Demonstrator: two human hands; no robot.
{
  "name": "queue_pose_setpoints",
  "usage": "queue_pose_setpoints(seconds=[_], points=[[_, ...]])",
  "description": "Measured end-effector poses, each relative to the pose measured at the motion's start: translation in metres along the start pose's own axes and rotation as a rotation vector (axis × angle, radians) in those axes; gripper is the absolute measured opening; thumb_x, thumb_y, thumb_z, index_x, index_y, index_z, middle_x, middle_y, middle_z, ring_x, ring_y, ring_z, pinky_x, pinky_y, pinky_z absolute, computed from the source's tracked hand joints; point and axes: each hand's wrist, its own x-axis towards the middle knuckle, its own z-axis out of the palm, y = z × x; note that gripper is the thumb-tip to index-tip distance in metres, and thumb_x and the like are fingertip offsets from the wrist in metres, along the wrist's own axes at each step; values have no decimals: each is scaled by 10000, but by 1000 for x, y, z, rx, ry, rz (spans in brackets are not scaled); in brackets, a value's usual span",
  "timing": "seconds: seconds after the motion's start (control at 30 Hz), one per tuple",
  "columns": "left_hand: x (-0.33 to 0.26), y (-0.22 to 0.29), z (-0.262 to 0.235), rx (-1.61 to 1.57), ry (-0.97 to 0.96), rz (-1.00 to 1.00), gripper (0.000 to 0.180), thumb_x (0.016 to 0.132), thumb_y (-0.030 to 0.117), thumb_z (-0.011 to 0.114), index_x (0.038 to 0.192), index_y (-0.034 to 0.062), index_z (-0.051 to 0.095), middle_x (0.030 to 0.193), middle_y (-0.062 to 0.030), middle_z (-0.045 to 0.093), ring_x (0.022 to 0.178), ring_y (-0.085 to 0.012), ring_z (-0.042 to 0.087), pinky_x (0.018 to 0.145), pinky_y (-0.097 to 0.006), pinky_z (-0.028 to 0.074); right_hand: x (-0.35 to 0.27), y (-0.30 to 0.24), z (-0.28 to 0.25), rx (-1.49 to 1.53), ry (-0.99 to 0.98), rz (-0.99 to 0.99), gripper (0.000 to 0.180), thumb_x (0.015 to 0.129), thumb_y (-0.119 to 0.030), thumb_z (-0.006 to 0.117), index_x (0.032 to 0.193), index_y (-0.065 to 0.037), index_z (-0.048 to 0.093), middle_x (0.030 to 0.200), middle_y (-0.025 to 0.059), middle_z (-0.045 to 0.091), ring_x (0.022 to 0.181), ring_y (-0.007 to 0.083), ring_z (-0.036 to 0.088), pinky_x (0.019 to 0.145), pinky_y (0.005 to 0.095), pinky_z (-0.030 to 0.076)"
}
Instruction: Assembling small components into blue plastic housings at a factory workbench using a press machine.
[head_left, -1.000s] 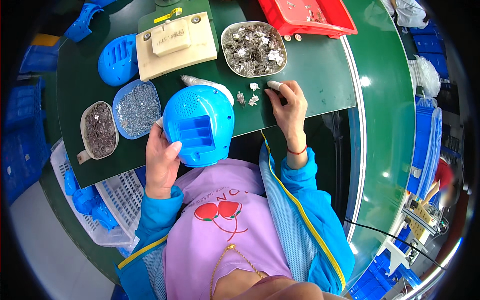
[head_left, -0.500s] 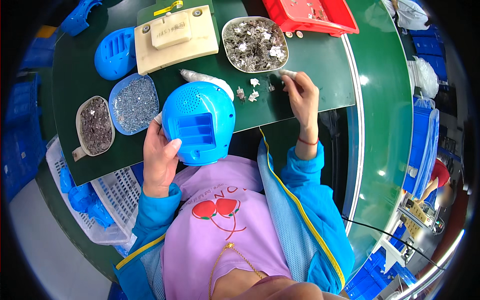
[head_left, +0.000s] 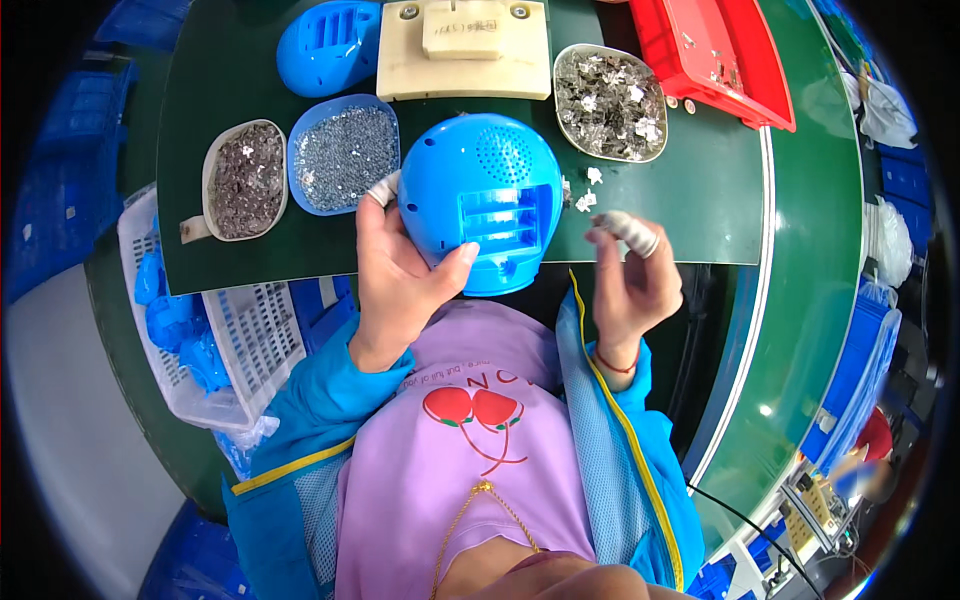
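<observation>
A rounded blue plastic housing (head_left: pixel 425 200) with a ribbed, battery-like compartment and a patch of speaker holes is tilted up over the table's near edge. My left hand (head_left: pixel 405 280) grips its left side, thumb on the front near the compartment. To the right, my right hand (head_left: pixel 635 285) is pinched, index finger and thumb together at what looks like a small metal clip (head_left: pixel 598 222), partly hidden by the fingers. White tape wraps fingers of both hands. A few loose metal clips (head_left: pixel 586 202) lie on the green table just beyond the right hand.
Along the table stand a tray of metal clips (head_left: pixel 610 105), a blue tray of small shiny parts (head_left: pixel 345 155), and a tray of darker parts (head_left: pixel 245 180). Behind are a beige fixture (head_left: pixel 460 75), another blue housing (head_left: pixel 328 50), and a red bin (head_left: pixel 715 60). A white crate (head_left: pixel 215 340) sits lower left.
My right hand has come from the loose clips back toward the housing, and one clip is gone from the table. The housing has turned in my left hand. The view has shifted.
</observation>
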Motion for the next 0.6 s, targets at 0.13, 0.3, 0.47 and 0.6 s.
queue_pose_setpoints(seconds=[0.13, 0.3, 0.47, 0.6], points=[[-3, 4, 4, 46, -5, 68, 858, 733, -74, 754, 1397, 13, 216, 1376, -234, 387, 1261, -309, 509, 1017, -429, 512, 11, -25, 23, -152, -60, -249, 300, 689, 120, 792, 954, 8, 707, 863, 134, 707, 734, 216, 681, 639, 280, 533], [-7, 4, 5, 160, -8, 179, 911, 700, -68, 786, 1398, 7, 206, 1367, -240, 398, 1256, -318, 518, 999, -419, 523, 14, -25, 32, -415, -77, -373, 351, 647, 53, 837, 963, -50, 722, 821, 58, 633, 681, 200, 565, 567, 305, 446], [-10, 4, 5, 168, -47, 200, 892, 726, -109, 728, 1438, -2, 201, 1407, -257, 394, 1276, -323, 513, 1029, -427, 501, 16, -23, 35, -468, -102, -467, 338, 633, 15, 839, 941, -53, 716, 828, 62, 620, 684, 225, 556, 570, 315, 446], [-12, 4, 5, 169, -49, 203, 890, 721, -106, 730, 1435, -2, 208, 1396, -252, 404, 1273, -314, 513, 1031, -424, 498, 16, -24, 33, -496, -124, -473, 326, 634, 0, 846, 928, -56, 717, 829, 58, 617, 686, 225, 553, 570, 318, 442]])
